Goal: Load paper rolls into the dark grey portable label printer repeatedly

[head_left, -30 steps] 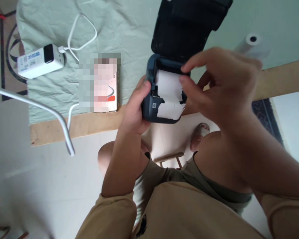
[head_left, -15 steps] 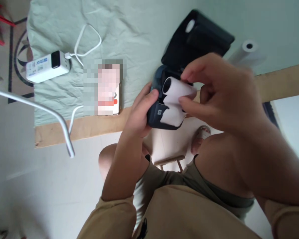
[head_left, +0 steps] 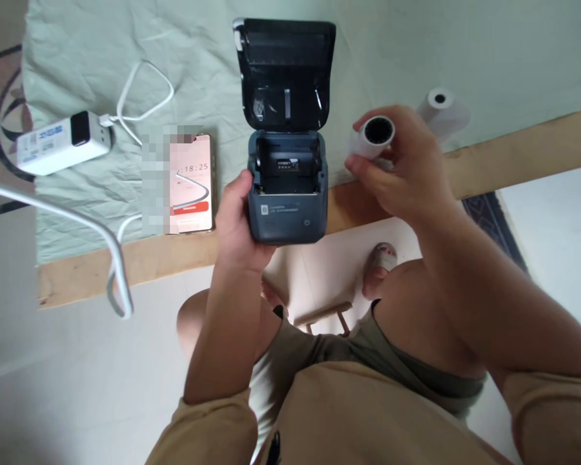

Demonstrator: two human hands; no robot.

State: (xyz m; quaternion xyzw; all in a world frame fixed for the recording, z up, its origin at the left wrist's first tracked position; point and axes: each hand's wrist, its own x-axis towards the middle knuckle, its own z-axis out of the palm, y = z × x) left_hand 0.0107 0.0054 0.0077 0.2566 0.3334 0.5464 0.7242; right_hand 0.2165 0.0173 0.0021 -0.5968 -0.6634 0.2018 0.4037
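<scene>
My left hand (head_left: 239, 226) grips the left side of a dark blue-grey label printer (head_left: 290, 219), thumb along its edge. The printer's black lid (head_left: 285, 74) is flipped up, and its paper bay (head_left: 286, 161) shows no roll inside. To the right of the printer, my right hand (head_left: 407, 161) is closed around a white paper roll (head_left: 370, 145) with a dark hollow core facing up. A second white paper roll (head_left: 439, 110) stands on the cloth just beyond that hand, partly hidden behind it.
A lit phone (head_left: 193, 184), partly blurred out, lies left of the printer. Farther left is a white power bank (head_left: 61, 145) with a white cable (head_left: 145, 64). A thick white cord (head_left: 68, 206) crosses the left side. Green cloth (head_left: 188, 39) covers the wooden-edged table (head_left: 126, 258).
The paper roll has come out of the printer and moved right in my right hand. My left hand has turned the printer upright to face me, its open lid swinging to the left.
</scene>
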